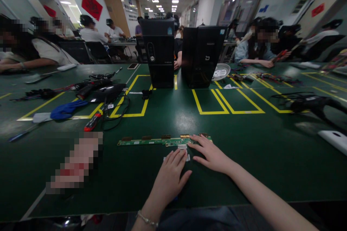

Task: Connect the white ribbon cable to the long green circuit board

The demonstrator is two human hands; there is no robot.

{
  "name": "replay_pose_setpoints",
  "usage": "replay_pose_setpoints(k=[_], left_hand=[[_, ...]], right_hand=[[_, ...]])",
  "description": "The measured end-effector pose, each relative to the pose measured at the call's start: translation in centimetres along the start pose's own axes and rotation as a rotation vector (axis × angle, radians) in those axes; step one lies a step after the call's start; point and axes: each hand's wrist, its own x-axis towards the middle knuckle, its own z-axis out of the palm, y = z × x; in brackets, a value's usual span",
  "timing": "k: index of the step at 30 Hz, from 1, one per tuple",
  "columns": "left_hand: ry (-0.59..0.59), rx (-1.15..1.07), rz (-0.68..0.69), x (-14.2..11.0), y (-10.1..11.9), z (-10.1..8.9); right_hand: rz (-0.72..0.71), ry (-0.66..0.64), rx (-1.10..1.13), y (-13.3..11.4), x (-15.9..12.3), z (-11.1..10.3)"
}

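Left hand (172, 173), mine: thumb apart from fingers, over a flat white piece (188, 158); right hand (210, 153): fingers spread at a long, narrow green circuit board (148, 141), on the dark-green surface (127, 177).

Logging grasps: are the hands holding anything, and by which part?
Can't tell; no clear grip shows. Right hand has fingers over the right part of the green circuit board; left hand has fingertips over the white strip beside it.
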Motion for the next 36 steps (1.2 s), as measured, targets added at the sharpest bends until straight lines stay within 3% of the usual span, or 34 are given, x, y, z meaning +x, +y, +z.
replay_pose_setpoints(k=[13,36], left_hand=[[0.048,-0.008,0.006,0.1,-0.1,0.5],[0.028,0.07,-0.016,0.3,0.8,0.6]], right_hand=[[0.007,-0.012,0.01,-0.2,0.0,-0.2],[-0.015,-0.027,0.042,0.1,0.1,-0.3]])
